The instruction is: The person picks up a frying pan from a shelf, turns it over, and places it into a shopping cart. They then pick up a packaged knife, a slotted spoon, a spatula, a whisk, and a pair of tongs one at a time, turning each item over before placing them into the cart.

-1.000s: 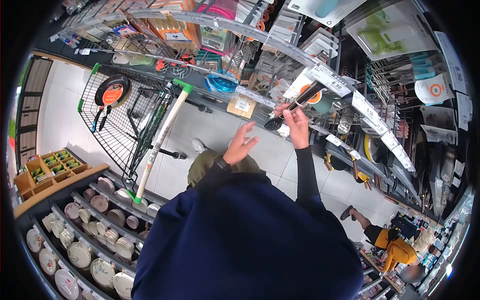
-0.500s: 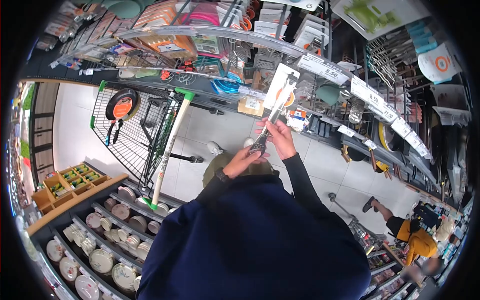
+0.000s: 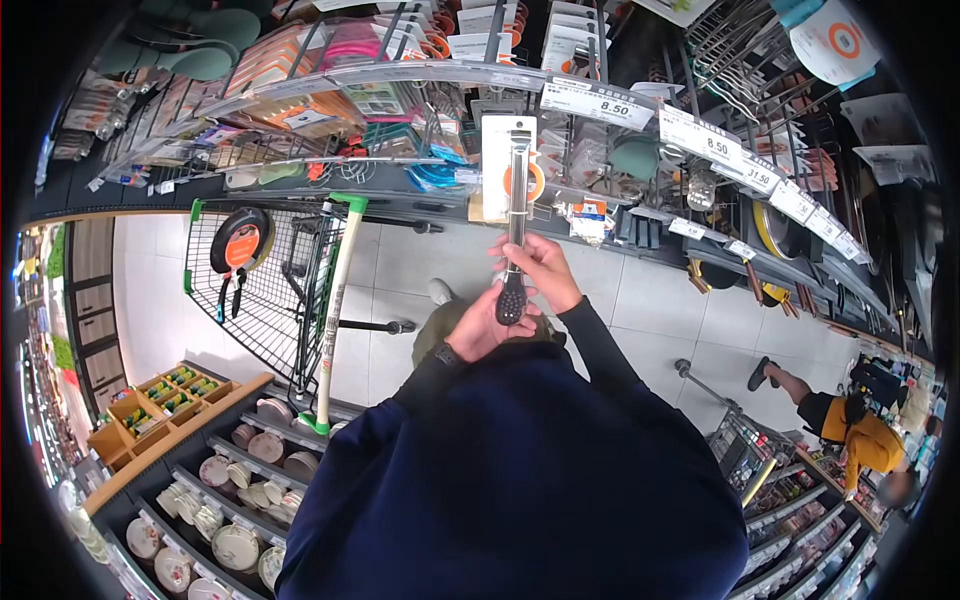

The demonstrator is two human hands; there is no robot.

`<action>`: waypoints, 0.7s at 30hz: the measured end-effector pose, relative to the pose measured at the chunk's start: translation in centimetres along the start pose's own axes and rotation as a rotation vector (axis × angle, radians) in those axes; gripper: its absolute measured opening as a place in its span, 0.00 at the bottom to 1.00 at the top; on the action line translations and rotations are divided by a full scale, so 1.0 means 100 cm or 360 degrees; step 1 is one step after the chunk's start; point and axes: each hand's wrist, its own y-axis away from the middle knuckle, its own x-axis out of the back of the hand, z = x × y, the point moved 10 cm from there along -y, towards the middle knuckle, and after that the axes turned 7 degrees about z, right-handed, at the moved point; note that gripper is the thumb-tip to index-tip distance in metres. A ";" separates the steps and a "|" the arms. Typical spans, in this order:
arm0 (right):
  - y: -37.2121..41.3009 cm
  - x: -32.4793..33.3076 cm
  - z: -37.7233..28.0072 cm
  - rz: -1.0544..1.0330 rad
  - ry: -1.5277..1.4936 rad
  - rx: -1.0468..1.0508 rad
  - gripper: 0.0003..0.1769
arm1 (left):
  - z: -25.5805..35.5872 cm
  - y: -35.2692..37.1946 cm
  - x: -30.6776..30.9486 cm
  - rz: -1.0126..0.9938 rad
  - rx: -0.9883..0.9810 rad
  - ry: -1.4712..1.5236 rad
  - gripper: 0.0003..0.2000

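A tall shelving rack [image 3: 420, 75] packed with hanging kitchen tools and carded goods fills the top of the view, with a pale tiled floor [image 3: 650, 310] running below its front edge. On that floor, to the left, stands a wire shopping cart [image 3: 270, 310] with a long handle bar [image 3: 335, 310] capped in green at both ends. Tiers of a lower shelf [image 3: 200, 480] along the bottom left edge carry rows of plates and bowls. Far off at the lower right, another person in a yellow top [image 3: 865, 440] bends over near more shelving. Inside the cart, against its far wire wall, lies a black frying pan [image 3: 240, 240] with an orange label. In the middle, held in the air just in front of the rack's front edge, is a long utensil [image 3: 516, 200] with a steel shaft, standing nearly upright, its white card backing [image 3: 497, 165] at the top and its black perforated head [image 3: 511, 298] at the bottom. The right hand [image 3: 545, 272] has its fingers clenched around the lower shaft. The left hand [image 3: 478, 322], a watch at its wrist, curls its fingers about the black head, touching it. A price label [image 3: 600, 100] reading 8.50 sits on the rack's edge just above.
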 end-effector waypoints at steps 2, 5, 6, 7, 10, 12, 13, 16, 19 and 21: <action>0.003 -0.003 0.005 -0.0009 0.0037 -0.0017 0.16 | 0.000 0.004 -0.003 -0.0009 -0.0004 0.0026 0.29; 0.006 -0.008 0.011 -0.0017 0.0026 0.0000 0.16 | -0.001 0.009 -0.006 -0.0027 0.0016 0.0101 0.28; 0.007 -0.009 0.012 -0.0011 0.0017 -0.0001 0.16 | -0.002 0.011 -0.006 -0.0038 0.0042 0.0152 0.27; 0.010 -0.010 0.011 -0.0004 0.0012 -0.0005 0.16 | -0.002 0.013 -0.005 -0.0035 0.0051 0.0147 0.27; 0.013 -0.012 0.012 0.0053 -0.0020 0.0001 0.16 | -0.003 0.019 -0.001 -0.0028 0.0100 0.0126 0.27; 0.015 -0.013 0.012 0.0100 -0.0033 0.0006 0.16 | 0.000 0.021 0.000 -0.0063 0.0106 0.0068 0.27; 0.015 -0.014 0.009 0.0115 -0.0049 0.0033 0.16 | 0.002 0.022 0.001 -0.0070 0.0111 0.0076 0.27; 0.018 -0.021 0.002 0.0134 -0.0023 0.0054 0.16 | 0.008 0.029 -0.008 -0.0174 0.0138 0.0147 0.27; 0.019 -0.032 -0.004 0.0157 0.0021 0.0025 0.16 | 0.010 0.035 -0.005 -0.0129 0.0213 0.0255 0.29; 0.020 -0.036 -0.004 0.0180 0.0053 0.0000 0.17 | 0.018 0.042 -0.019 -0.0381 0.0229 0.0398 0.32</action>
